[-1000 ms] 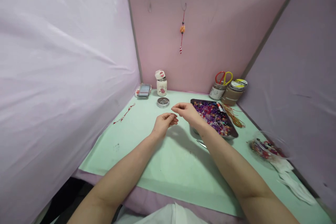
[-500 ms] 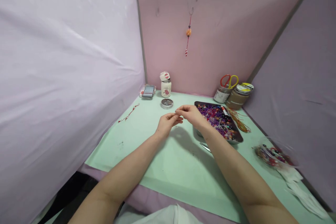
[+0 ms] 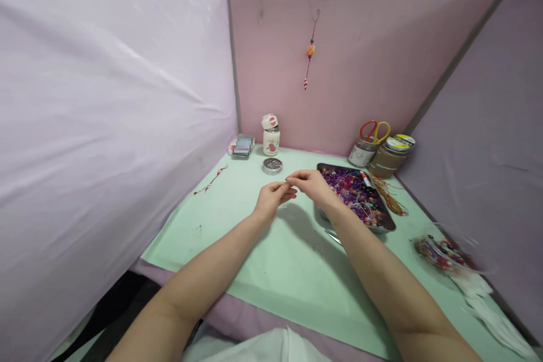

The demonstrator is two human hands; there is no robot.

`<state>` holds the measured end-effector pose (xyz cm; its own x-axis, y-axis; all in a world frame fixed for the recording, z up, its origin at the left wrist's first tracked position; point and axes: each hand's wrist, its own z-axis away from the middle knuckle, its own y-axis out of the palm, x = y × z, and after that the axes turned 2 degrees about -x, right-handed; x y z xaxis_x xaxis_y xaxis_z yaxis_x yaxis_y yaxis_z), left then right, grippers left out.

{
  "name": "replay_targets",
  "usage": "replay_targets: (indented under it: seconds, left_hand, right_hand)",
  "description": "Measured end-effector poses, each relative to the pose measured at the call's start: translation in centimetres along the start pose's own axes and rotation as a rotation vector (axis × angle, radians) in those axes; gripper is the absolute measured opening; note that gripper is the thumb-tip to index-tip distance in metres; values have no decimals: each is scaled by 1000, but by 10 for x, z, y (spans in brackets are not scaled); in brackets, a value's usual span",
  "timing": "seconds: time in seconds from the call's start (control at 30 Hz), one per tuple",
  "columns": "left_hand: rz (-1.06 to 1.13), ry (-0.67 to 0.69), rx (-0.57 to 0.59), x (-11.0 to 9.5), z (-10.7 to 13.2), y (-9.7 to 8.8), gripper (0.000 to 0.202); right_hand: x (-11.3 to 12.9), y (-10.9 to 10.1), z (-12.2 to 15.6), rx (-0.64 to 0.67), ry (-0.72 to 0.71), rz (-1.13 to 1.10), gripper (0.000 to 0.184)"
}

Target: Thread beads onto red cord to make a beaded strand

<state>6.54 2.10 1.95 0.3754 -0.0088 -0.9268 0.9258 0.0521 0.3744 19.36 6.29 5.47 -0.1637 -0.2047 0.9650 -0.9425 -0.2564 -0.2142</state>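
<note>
Above the middle of the pale green table, my left hand (image 3: 271,199) and my right hand (image 3: 313,186) meet fingertip to fingertip. Both are closed in a pinch; whatever lies between the fingers is too small to make out. Just right of my right hand stands a dark tray (image 3: 388,216) of mostly purple and red beads (image 3: 350,192). A pointed metal tool (image 3: 334,236) lies partly hidden under my right forearm. Beyond my hands sits a small round clear container (image 3: 272,166) with dark contents. A red and white beaded cord (image 3: 211,180) lies to the left.
A white jar (image 3: 271,140) stands at the back. Scissors (image 3: 373,131) rest in a jar beside a brown jar (image 3: 386,159). Cords (image 3: 388,198) lie right of the tray. A clear bowl of beads (image 3: 445,251) and a white cloth (image 3: 487,311) are at right. A beaded strand (image 3: 310,51) hangs behind.
The view has shifted slightly, so the things appear a little further right. My hands keep nearly the same pinched pose.
</note>
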Motion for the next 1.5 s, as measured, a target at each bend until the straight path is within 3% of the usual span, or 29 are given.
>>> replay_targets:
  seconds: [0.23,0.77,1.0,1.2,1.33,1.5]
  left_hand:
    - [9,25,-12,1,0,0,33]
    - [22,-39,-59,-10,-2,-4,22]
    - [304,-40,-150,-20,-18,-25,8]
    - [475,-111,-197,-21,-25,-34,2]
    - [538,-137,-194,-23,-25,-32,5]
    - [526,-105,-191,-23,-27,-33,4]
  right_hand:
    - [-1,-3,-1,12,4,48,29]
    - [-9,-5,-6,-157,-17,30,30]
    - [-17,12,0,164,97,57,23]
    - [-29,29,2,96,257,-130,27]
    - [-32,35,5,134,301,-355,35]
    - [-32,39,6,65,307,-352,36]
